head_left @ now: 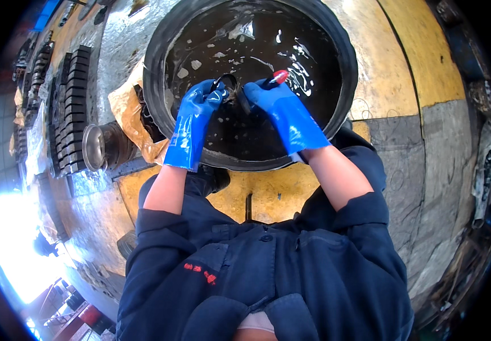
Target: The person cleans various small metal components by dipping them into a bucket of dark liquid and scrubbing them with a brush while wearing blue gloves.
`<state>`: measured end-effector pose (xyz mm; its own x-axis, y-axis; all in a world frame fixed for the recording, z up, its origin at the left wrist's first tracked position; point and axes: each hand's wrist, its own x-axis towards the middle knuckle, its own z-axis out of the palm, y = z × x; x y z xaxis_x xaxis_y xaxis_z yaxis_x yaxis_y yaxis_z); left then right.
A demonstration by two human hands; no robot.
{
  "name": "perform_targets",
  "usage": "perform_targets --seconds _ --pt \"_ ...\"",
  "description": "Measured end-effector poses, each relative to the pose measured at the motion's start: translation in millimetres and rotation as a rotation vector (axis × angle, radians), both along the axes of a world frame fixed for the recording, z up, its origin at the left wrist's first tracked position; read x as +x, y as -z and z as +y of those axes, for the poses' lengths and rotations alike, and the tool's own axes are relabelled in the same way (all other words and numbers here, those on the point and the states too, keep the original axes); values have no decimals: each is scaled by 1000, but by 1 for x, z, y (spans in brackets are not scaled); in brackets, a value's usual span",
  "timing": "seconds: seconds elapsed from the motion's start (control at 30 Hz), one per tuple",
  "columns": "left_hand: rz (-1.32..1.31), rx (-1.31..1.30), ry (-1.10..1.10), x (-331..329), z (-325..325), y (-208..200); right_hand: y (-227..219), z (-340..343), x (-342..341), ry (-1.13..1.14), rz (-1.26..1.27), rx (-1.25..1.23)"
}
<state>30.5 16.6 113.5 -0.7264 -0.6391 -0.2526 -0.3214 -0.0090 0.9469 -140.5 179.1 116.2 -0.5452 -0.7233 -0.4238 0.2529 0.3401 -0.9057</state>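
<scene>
Above a round black tub (155, 74) of dark liquid (242, 139), left to right: the blue-gloved left hand (201, 98), fingers clamped on a dark ring-shaped part (230, 77); the blue-gloved right hand (269, 98), fingers closed around a red-ended black handle (280, 77) whose other end is obscured.

The blue gloves (297, 122) look like smooth, glossy rubber; the red-tipped handle (280, 77) looks like shiny plastic. The black tub (345, 62) appears matt and rubbery, its dark liquid (245, 145) glossy. The brown wrapping (125, 108) resembles crumpled paper, the round can (93, 146) bright metal, the navy jacket (336, 278) matt cloth.
</scene>
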Motion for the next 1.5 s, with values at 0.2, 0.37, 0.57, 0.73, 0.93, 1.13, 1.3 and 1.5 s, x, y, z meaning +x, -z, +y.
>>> perform_targets --seconds 0.2,0.37,0.57,0.73,0.93,1.13,1.3,1.5 --pt "33 43 -131 -5 -3 -9 3 10 -17 -64 49 34" --pt "259 457 -207 -8 -7 -6 31 1 -14 -123 139 -25" --pt "72 320 14 -18 3 -8 27 1 -22 -275 284 138" --pt "71 -911 265 -20 -4 3 -9 -8 -9 -624 947 450" --pt "-367 -603 588 -29 9 -3 21 -9 -10 -649 1140 547" --pt "-125 213 55 -7 6 -25 -4 -1 -20 -290 805 663" --pt "-33 334 65 -2 4 -26 -7 3 -11 -138 865 -350" --pt "4 261 108 -5 0 -8 -9 -9 -7 -340 1104 -171"
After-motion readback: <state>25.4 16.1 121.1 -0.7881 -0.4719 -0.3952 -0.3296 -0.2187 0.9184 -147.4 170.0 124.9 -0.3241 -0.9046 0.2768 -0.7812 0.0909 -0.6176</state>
